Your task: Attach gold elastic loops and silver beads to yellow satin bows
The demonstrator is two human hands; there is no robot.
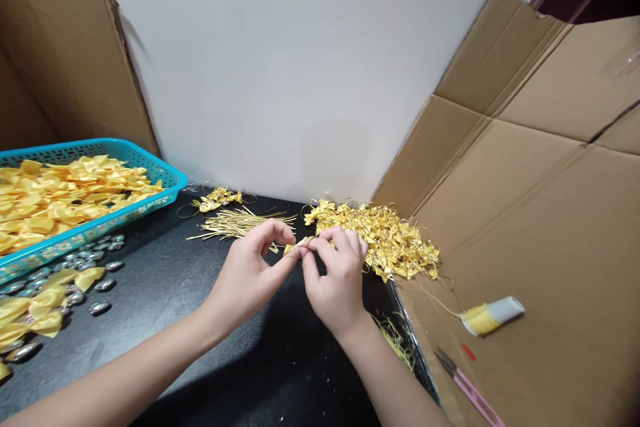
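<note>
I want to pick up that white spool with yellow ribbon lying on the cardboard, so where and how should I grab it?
Probably grip the white spool with yellow ribbon across its bare white end, coming from above with the right hand. It lies on its side on the cardboard sheet, so the round body is exposed; the wound end trails a loose thread.

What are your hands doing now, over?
Left hand and right hand both pinching one small gold ribbon piece over the black table. Gold bow heap just behind right hand. Nothing blocking.

Craft workbench, bow basket (165, 177), flattened cardboard (540, 213)
</note>
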